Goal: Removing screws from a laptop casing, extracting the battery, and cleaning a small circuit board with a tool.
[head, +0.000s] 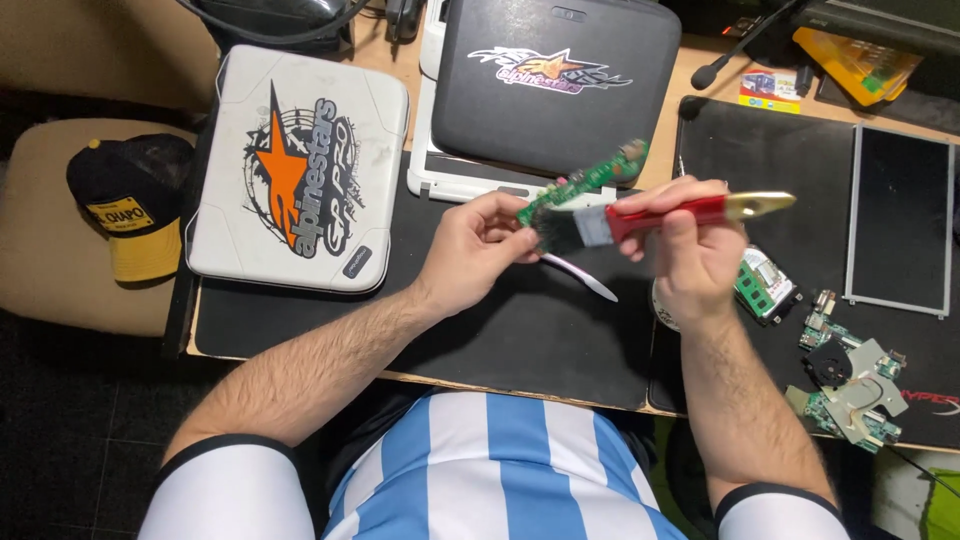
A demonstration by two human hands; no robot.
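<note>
Green circuit board [590,178]: long, narrow strip, held in the air over the middle of the bench [700,75], tilted so its far end rises toward the back right. Left hand [478,247] pinches its near end between thumb and fingertips, fingers curled in. Right hand [690,245] closed around the red handle of a paintbrush [650,218]; handle runs out to the right and ends in a gold-coloured tip, dark bristles point left and lie against the near end of the board, beside the left fingertips. Below the board, a thin white spudger-like tool [585,278] sticks out from near the left hand; what holds it I cannot tell.

Bench covered by black mats [520,335]. Toward the back left corner, a white laptop lid [298,170] with an orange star graphic. At the back middle, a black lid [555,80] resting on a white laptop base. Along the right edge, a bare dark screen panel [900,220] lying flat. Just right of the right wrist, a small green memory module [765,285]. Near the front right corner, a cluster of loose boards with a small black fan [850,385]. Off the left edge, a black and yellow cap [130,205] on a tan seat.
</note>
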